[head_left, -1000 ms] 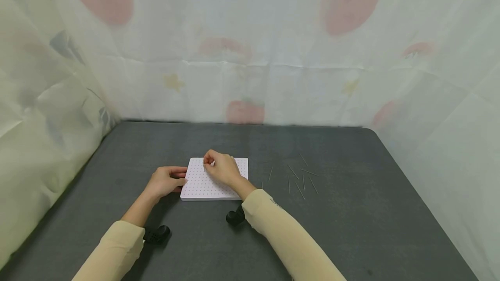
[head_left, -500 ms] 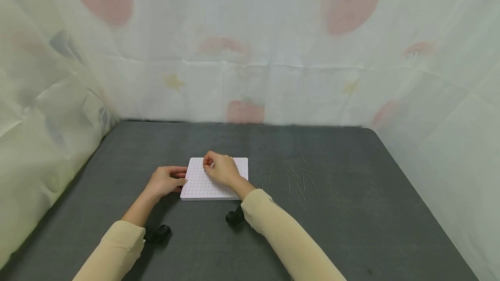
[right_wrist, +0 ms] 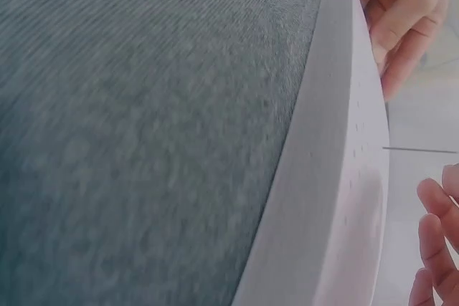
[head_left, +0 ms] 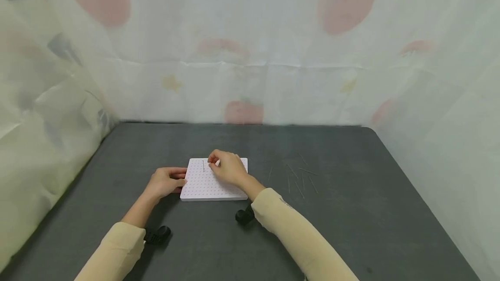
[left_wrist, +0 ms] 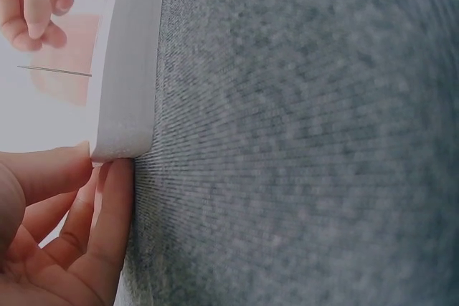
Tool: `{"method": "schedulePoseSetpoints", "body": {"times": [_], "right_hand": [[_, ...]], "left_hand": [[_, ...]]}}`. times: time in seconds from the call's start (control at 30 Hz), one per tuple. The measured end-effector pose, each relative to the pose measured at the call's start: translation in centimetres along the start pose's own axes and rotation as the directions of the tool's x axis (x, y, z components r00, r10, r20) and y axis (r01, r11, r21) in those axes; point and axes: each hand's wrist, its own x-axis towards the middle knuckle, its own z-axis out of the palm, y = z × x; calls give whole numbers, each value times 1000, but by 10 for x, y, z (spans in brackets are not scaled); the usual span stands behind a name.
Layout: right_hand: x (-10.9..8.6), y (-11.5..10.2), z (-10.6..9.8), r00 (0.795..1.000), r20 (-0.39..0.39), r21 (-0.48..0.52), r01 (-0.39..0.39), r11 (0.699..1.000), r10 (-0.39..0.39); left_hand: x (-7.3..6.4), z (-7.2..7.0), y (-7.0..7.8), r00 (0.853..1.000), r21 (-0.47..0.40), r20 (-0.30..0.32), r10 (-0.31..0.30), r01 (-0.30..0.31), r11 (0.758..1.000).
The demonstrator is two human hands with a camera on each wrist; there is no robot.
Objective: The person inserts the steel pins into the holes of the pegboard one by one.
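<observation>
A white pegboard (head_left: 207, 187) dotted with small holes lies on the dark table. My left hand (head_left: 166, 181) grips its left edge; in the left wrist view the thumb (left_wrist: 54, 170) is at the top edge and the fingers are against the side. One thin metal pin (head_left: 203, 166) stands upright in the board near its far left, also plain in the left wrist view as a grey line (left_wrist: 54, 71). Just right of that pin, my right hand (head_left: 228, 169) hovers over the board. Its fingers (right_wrist: 432, 238) are loosely bent and apart, with nothing seen between them.
Several loose thin metal pins (head_left: 299, 190) lie scattered on the grey table (head_left: 351, 211) right of the board. Black wrist cameras (head_left: 158, 234) hang under both forearms. A printed curtain (head_left: 273, 90) closes off the back and sides.
The right hand has let go of the pin and shifted slightly right, leaving the pin standing in the board. The left hand stays at the board's edge.
</observation>
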Motion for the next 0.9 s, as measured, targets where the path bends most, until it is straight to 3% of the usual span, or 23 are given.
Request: {"method": "schedulePoseSetpoints", "body": {"times": [0.27, 0.53, 0.9], "right_hand": [[-11, 14, -15, 1000, -3, 9, 29, 1000, -29], [-21, 30, -35, 999, -4, 46, 36, 998, -36], [-41, 58, -57, 999, -19, 13, 39, 999, -39]], "left_hand": [[0, 1, 1, 1000, 13, -14, -13, 14, 1000], [3, 1, 1, 1000, 5, -13, 10, -10, 1000], [6, 4, -1, 1000, 33, -17, -3, 4, 999]]}}
